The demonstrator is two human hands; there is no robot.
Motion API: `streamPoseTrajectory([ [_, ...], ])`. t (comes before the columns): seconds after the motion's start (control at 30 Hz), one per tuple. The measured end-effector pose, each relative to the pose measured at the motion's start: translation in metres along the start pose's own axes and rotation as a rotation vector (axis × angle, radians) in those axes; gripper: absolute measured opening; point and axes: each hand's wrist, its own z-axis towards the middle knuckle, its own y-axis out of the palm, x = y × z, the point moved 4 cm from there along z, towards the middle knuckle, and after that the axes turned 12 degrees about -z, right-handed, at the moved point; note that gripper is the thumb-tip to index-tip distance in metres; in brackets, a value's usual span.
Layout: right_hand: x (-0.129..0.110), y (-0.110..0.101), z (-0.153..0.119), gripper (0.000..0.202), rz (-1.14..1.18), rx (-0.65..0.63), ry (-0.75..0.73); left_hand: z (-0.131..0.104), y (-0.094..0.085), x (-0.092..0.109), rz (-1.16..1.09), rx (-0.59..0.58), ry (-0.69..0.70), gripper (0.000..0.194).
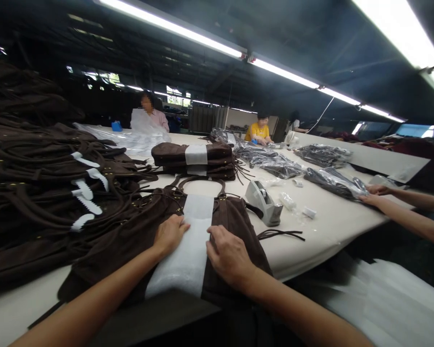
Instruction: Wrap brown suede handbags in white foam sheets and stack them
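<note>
A dark brown handbag [235,217] lies flat in front of me at the table's near edge, its handle pointing away. Across its middle runs a strip of white foam sheet [188,250]. My left hand [169,234] is closed at the strip's left edge, thumb and fingers together on it. On the right edge, the bent fingers of my right hand [229,250] pinch the sheet against the bag. My palms hide parts of the bag below them. Just right of the bag stands a grey tape dispenser [264,205].
Brown bags with white tags form a large pile [58,183] on the left. Beyond my bag sits a stack of wrapped bags [195,159]. Plastic-wrapped bags [332,180] lie to the right, under a co-worker's hands [378,193]. Two more people [258,130] work farther back.
</note>
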Motion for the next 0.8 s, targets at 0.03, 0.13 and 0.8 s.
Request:
streamPoseTrajectory([
  [0.03,-0.007,0.000,0.006,0.023,-0.072,0.028,-0.095,0.002,0.000,-0.001,0.004,0.000,0.005,0.020],
  [0.13,-0.019,0.024,0.018,0.034,-0.133,-0.056,-0.319,0.001,-0.001,0.002,0.015,0.040,0.014,0.020],
  [0.8,0.049,0.033,0.046,0.034,0.272,-0.373,-0.171,-0.023,0.075,-0.060,0.056,-0.056,0.637,0.064],
])
